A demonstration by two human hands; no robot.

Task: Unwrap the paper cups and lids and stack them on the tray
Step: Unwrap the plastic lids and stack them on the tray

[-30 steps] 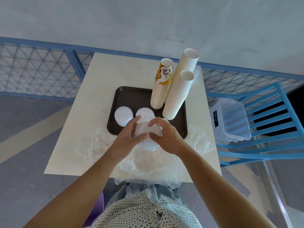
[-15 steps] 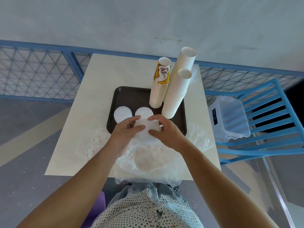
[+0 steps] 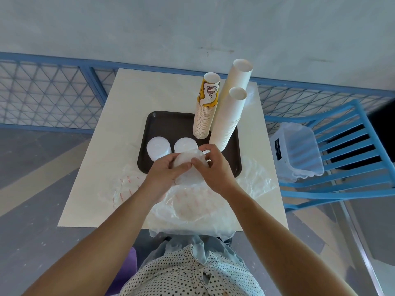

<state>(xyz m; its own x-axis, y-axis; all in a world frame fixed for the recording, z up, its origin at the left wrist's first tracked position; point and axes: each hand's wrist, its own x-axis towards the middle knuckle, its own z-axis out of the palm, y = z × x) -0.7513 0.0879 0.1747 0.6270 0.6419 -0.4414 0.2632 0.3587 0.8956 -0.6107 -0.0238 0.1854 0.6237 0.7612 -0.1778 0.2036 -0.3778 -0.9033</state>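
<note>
Gripping a bundle of wrapped lids (image 3: 184, 160) over the near edge of the tray (image 3: 171, 124), the left hand (image 3: 164, 174) and right hand (image 3: 213, 169) curl round it from either side, thumbs almost meeting on top. The left fingers go under the bundle and are hidden. How many lids it holds, and whether its film is already torn, cannot be made out. The right hand covers part of the tray's near rim. On the tray's near left part stand two bare lid stacks (image 3: 158, 147); the bundle cuts off the nearer edge of the right one. At the tray's far right rise a printed cup stack (image 3: 206, 112) and two white cup stacks (image 3: 230, 116), the taller one's base hidden behind the shorter. Loose plastic film (image 3: 192, 206) lies crumpled on the table (image 3: 139, 99) just nearer than the tray, a faint round shape blurred beneath it. Compared with half a second ago, the hands remain at the same spot, thumbs drawn slightly closer, and the stacks on the tray are unchanged.
</note>
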